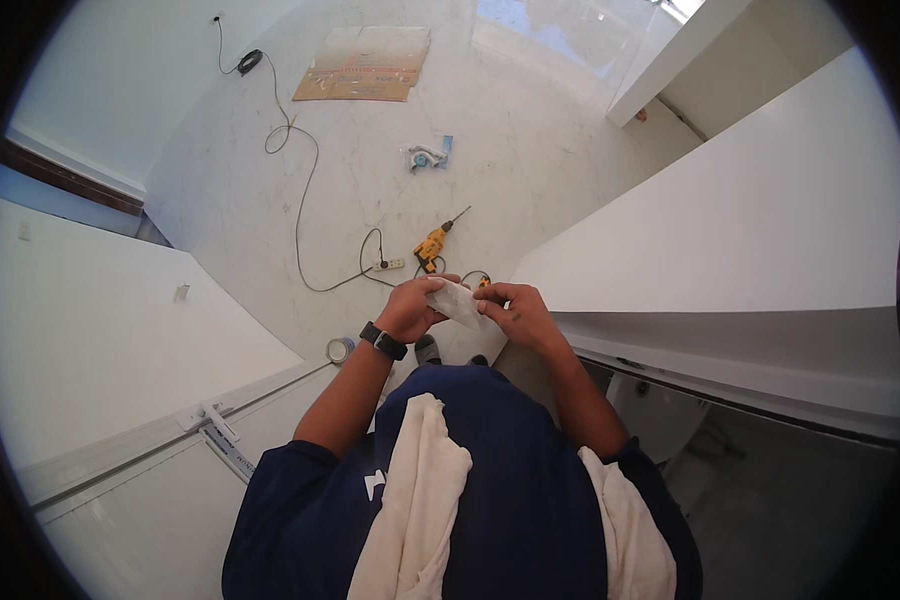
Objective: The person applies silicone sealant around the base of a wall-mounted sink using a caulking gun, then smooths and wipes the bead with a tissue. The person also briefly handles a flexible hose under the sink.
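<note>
A small whitish, translucent packet, likely a plastic bag, is held between my hands in front of my chest. My left hand is closed around its left side, with a dark watch on the wrist. The fingers of my right hand pinch the packet's right edge. What the packet contains is too small to make out. Just beyond my hands a yellow and black power drill with a long bit lies on the floor.
A power strip with a dark cable running far left lies by the drill. Farther off are a small plastic package and flattened cardboard. A tape roll sits left of my feet. White panels rise at both sides.
</note>
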### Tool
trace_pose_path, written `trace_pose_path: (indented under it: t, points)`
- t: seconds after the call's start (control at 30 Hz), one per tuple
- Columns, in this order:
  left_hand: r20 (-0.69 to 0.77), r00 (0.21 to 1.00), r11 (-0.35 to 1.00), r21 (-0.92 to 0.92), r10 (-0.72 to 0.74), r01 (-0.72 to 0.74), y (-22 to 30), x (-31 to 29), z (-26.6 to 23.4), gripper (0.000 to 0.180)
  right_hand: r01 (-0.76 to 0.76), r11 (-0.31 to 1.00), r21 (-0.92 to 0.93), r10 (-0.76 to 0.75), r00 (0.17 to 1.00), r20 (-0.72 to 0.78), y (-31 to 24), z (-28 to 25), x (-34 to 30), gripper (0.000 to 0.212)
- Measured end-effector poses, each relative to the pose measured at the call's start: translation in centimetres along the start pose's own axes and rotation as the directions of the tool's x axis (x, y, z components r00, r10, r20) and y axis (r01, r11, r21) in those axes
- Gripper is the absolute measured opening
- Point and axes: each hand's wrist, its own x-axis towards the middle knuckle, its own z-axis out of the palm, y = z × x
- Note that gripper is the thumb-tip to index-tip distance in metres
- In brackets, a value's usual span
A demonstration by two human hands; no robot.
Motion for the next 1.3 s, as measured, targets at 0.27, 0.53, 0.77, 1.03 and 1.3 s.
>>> trace_pose_path:
  t: [0.27,0.53,0.77,1.03,1.3]
  points:
    - [0.067,0.998,0.986,-0.166,-0.017,0.028,-0.4,-0.3,1.3,0.042,0.183,0.969,-0.166,-0.186,0.983,-0.005,-2.1,-0.5,-0.4,0.021]
    - [0.099,0.994,0.988,-0.153,0.037,-0.021,-1.6,-0.7,1.4,0.04,0.325,0.85,-0.415,-0.385,0.92,-0.068,-2.7,1.7,-0.8,0.014]
    - [0.094,0.992,0.996,0.013,0.089,-0.09,-2.7,-2.0,1.3,0.037,0.41,0.886,-0.214,-0.417,0.909,0.018,-1.8,0.2,-1.4,0.02]
    - [0.042,0.995,0.992,0.079,0.091,-0.094,-3.1,-2.0,1.5,0.037,0.074,0.996,0.055,-0.064,0.983,-0.174,-2.5,-3.0,-3.4,0.019]
    - [0.212,0.977,0.998,-0.068,0.026,-0.012,-3.5,-1.9,2.5,0.038,0.3,0.93,-0.211,-0.318,0.947,-0.054,-1.1,-1.1,-4.1,0.028]
